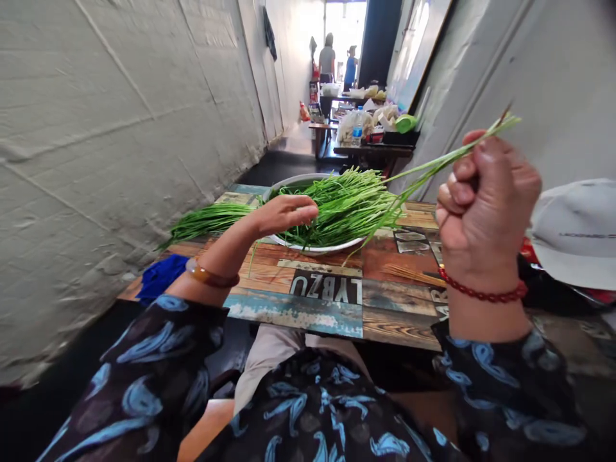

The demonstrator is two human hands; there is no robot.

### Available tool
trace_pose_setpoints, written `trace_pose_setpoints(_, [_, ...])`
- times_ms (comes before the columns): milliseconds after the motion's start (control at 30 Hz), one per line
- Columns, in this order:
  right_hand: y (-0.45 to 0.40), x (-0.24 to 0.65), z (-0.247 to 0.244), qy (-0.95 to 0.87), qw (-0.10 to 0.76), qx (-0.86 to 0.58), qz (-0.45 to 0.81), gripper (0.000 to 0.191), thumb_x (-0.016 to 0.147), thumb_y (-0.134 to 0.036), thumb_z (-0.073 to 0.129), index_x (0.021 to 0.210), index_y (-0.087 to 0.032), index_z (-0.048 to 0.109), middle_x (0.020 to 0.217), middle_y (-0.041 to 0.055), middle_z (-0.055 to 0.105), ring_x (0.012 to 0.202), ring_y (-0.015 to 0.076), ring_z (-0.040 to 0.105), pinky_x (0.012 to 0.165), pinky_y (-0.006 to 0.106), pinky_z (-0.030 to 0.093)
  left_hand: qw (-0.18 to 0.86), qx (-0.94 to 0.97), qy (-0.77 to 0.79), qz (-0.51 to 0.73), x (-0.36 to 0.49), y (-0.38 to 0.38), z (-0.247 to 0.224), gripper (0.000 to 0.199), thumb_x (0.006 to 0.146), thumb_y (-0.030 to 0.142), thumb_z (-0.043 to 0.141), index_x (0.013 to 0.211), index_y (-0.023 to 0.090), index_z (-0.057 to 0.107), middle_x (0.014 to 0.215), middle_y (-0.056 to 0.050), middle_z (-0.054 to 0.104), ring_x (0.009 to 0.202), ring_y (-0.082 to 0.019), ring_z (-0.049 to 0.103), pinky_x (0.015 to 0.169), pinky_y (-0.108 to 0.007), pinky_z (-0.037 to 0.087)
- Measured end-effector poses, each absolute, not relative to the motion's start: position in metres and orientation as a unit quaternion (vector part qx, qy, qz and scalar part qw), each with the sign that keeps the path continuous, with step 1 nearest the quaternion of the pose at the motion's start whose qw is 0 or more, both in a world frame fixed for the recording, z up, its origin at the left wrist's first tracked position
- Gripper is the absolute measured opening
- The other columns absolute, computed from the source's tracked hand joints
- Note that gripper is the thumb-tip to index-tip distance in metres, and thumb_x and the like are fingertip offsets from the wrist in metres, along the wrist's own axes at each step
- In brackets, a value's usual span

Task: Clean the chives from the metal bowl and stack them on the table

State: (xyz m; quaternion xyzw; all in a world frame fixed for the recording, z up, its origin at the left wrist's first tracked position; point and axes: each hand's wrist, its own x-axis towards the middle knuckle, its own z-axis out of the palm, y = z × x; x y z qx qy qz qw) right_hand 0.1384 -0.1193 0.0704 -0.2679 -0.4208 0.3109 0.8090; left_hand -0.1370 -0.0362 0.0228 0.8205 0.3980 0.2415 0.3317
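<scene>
A few long garlic chive stalks are pinched in my right hand, raised at the right. Their pale root ends point up and to the right, and the green leaves slant down toward the basin. My left hand hovers at the near side of the basin, fingers stretched out, with nothing visible in it. A heap of garlic chives fills the white basin, pale ends mostly to the right. Another bunch of chives lies on the table left of the basin.
The patchwork wooden table stands close before me. A blue cloth lies at its left edge, a white cap at the right. Farther back, another table holds a water bottle and bags. Two people stand near the bright doorway.
</scene>
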Motion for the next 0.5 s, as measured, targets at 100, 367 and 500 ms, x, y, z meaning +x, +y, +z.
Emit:
trace_pose_setpoints(100, [-0.104,0.125,0.078,-0.417,0.815,-0.262,0.304,0.010,0.076,-0.022,0.069,0.079,-0.014,0.065,0.056,-0.0077,0.050,0.039,0.0021,0.033,0.036,0.020,0.014,0.438,0.737,0.403,0.321,-0.145,-0.019,0.010,0.071,0.082,0.080,0.048,0.097,0.013,0.068,0.087,-0.010,0.072,0.080,-0.022,0.071,0.078,-0.038,0.058])
trace_pose_setpoints(367, [-0.127,0.139,0.119,-0.442,0.820,-0.229,0.283,0.008,0.082,-0.015,0.065,0.076,-0.017,0.070,0.059,-0.0074,0.045,0.042,0.0015,0.030,0.036,0.017,0.014,0.276,0.765,0.508,0.284,-0.166,0.029,-0.012,0.052,0.093,0.058,0.047,0.085,0.014,0.072,0.083,-0.010,0.074,0.080,-0.022,0.069,0.079,-0.034,0.054])
trace_pose_setpoints(500, [-0.143,0.154,0.103,-0.449,0.796,-0.284,0.288,0.008,0.073,-0.018,0.078,0.078,-0.017,0.072,0.054,-0.0082,0.043,0.038,0.0025,0.026,0.032,0.018,0.013,-0.004,0.761,0.598,0.250,-0.168,0.033,-0.002,0.037,0.092,0.037,0.056,0.116,0.012,0.070,0.116,-0.017,0.072,0.107,-0.030,0.065,0.095,-0.039,0.049])
